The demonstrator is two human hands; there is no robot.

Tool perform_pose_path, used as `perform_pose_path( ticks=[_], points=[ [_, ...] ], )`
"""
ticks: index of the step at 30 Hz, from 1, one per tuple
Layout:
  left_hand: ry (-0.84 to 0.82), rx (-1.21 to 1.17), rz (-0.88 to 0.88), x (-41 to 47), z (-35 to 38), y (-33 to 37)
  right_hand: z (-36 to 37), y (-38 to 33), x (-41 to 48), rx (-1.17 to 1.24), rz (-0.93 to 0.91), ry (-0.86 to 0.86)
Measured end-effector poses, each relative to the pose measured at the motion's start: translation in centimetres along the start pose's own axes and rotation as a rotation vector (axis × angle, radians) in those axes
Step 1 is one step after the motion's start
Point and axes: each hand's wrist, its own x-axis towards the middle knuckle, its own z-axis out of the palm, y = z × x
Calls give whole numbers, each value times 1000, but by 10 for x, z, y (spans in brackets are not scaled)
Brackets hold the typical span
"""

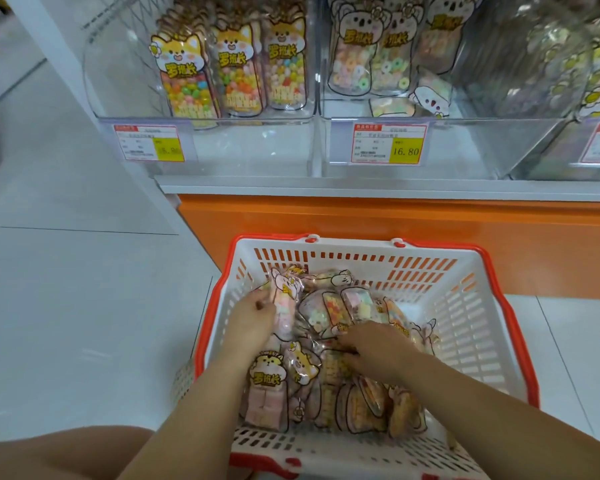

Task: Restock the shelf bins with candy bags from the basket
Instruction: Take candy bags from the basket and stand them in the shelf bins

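On shelf bags (184,74), "罗班长"; price tag (388,143) "16.80", left tag (149,144) perhaps "18.80".

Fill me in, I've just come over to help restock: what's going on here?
A person has both hands in the white basket on the floor below the shelf. The left hand grips a pink candy bag; the right hand reaches into the pile of bags, its grip unclear. The clear bins above already hold fox-print bags and koala-print bags; nothing is going into them yet.
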Motion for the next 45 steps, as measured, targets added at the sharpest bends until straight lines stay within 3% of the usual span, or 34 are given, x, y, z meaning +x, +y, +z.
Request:
perform_pose_path(
  ticks=[4,8,11,14,19,25,29,35,40,42,45],
  points=[
    [119,180,168,-13,-35,9,4,-30,16,-4,-61,-1],
    [131,230,190,-20,-53,1,14,-66,25,418,-136,-151],
    [156,233,192,-21,-62,-5,25,-84,35,608,-50,-111],
    [188,207,173,-20,-69,-4,32,-87,43,596,-2,-7],
    [211,132,154,-13,-67,-1,26,-67,52,442,43,-157],
    [202,56,134,-2,-60,-5,3,-91,79,696,127,35],
    [199,1,127,5,-59,-8,12,-98,93,776,149,-28],
    [220,-119,112,2,-61,-2,0,-76,74,982,319,376],
    [153,-401,15,-2,-52,7,-54,-40,28,1268,353,762],
    [125,-534,-68,-5,-48,12,-72,-37,7,1265,250,847],
    [69,-679,-152,-8,-40,21,-82,-43,-21,957,-58,966]
  ],
)
